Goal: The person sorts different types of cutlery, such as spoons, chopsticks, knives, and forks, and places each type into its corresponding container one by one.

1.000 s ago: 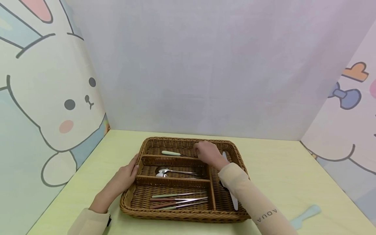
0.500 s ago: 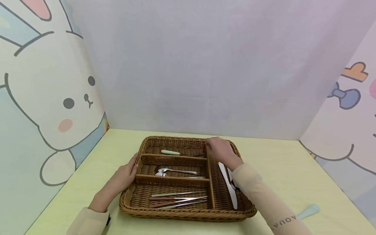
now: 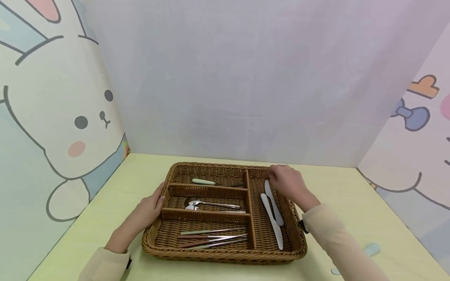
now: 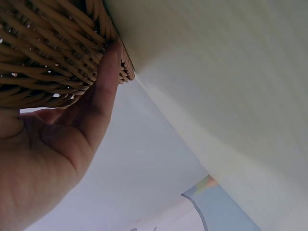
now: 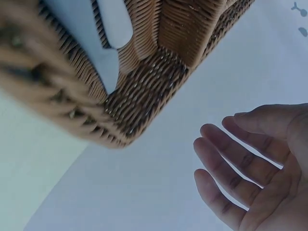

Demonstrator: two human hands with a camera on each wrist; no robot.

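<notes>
A brown wicker cutlery tray with divided compartments stands on the table. My left hand rests along its left side; in the left wrist view its straight fingers lie against the woven outer wall. My right hand hovers over the tray's back right corner, and the right wrist view shows it holding nothing, fingers relaxed and spread. Below it, two metal table knives lie in the right compartment. A green-handled fork lies in the back compartment, spoons in the middle one, chopsticks in front.
On the table to the right of the tray lies a pale blue-green utensil, partly covered by the right sleeve. A pale cloth wall stands behind the table, and walls with cartoon animals flank it.
My right hand has moved right, from over the back compartment to the back right corner, uncovering the fork's tines and both knives. The left hand stays on the tray's left side.
</notes>
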